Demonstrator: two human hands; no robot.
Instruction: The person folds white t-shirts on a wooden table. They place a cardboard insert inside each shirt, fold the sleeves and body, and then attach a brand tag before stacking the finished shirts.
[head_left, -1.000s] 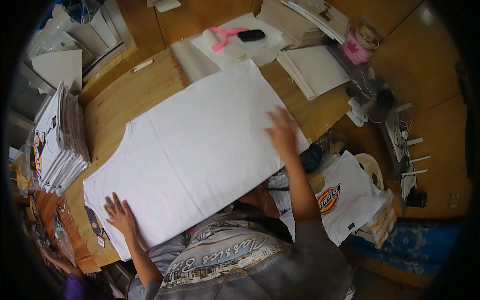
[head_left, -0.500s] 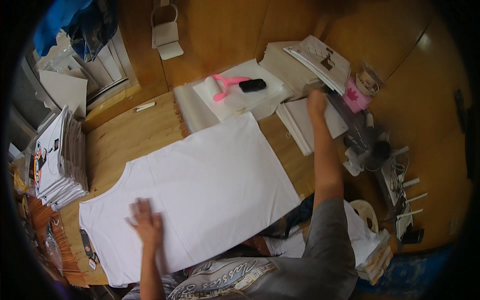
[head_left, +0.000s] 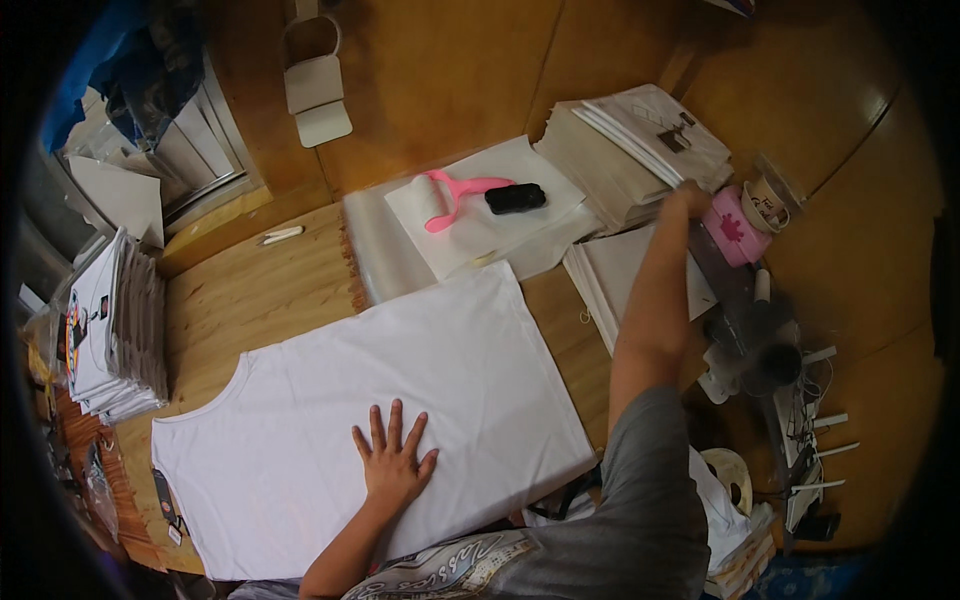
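A white sleeveless shirt (head_left: 400,400) lies spread flat on the wooden table (head_left: 250,290). My left hand (head_left: 392,460) rests palm down on it near the front edge, fingers spread, holding nothing. My right arm stretches far to the right, and my right hand (head_left: 688,198) touches the corner of a stack of flat white packets (head_left: 640,145) beside a pink cup (head_left: 732,238). Blur hides whether its fingers grip anything.
A pink lint roller (head_left: 450,196) and a black object (head_left: 516,197) lie on white sheets beyond the shirt. A pile of folded printed shirts (head_left: 105,330) sits at the left. A paper cup (head_left: 768,205), tape roll (head_left: 730,475) and tools crowd the right side.
My left hand slid right along the shirt toward its middle. My right hand left the shirt and reached out to the stack at the far right.
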